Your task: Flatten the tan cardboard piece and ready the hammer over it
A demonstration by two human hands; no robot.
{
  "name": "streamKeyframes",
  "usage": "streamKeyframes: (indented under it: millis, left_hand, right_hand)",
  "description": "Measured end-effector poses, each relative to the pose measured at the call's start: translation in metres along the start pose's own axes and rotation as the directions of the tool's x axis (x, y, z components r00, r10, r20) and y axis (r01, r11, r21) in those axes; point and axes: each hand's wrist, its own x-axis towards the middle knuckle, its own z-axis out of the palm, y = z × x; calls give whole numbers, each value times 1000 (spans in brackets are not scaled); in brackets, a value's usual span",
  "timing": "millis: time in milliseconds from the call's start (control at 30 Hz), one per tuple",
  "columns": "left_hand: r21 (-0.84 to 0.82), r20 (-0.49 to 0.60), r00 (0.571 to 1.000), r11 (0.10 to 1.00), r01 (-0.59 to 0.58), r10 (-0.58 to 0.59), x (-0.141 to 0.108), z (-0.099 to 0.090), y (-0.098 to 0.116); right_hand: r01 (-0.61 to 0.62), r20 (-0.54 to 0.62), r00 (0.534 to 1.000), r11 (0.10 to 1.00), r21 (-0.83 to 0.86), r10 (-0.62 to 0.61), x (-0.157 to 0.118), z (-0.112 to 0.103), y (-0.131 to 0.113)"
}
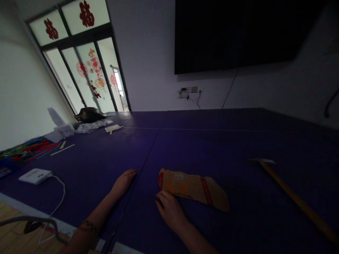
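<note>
A tan, flat, sock-shaped piece (194, 187) with red bands and an orange pattern lies on the purple table (212, 144). My right hand (171, 210) rests beside its near left edge, fingers loosely bent and thumb apart, holding nothing. Whether the fingertips touch the piece I cannot tell. Farther left, my left hand (125, 181) lies on the tabletop near the seam, fingers stretched out and nothing in them. To the right lies a long wooden-handled tool (293, 197) with a thin metal head, its handle running out of view at the lower right.
A white box-like device (35, 176) with a white cable sits at the left edge. Behind it are colourful strips and tools (34, 148), yellowish sticks (63, 149), papers (92, 126) and a black bag (89, 114). A large dark screen (238, 35) hangs on the wall.
</note>
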Motion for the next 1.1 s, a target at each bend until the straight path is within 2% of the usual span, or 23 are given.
streamKeyframes:
  millis: [300,500,700,967,1100]
  left_hand:
    - [1,-40,997,997,71,-71,-6,-1,-5]
    - [-4,-64,998,1000,29,-29,-3,-2,-5]
    - [8,10,999,999,40,-40,-5,-2,-7]
    - [123,-41,999,992,25,-20,-10,1,-15]
    - [145,-103,994,989,-29,44,-10,4,-17]
  right_hand:
    - [-5,-18,1000,1000,10,5,-1,-1,-2]
    - [-2,-16,1000,1000,-7,2,-1,1,1]
    - [-3,9,1000,1000,-4,3,-1,1,1]
    - [-17,5,1000,1000,-16,17,-1,0,1]
    - [-17,-1,1000,1000,5,17,-2,3,0]
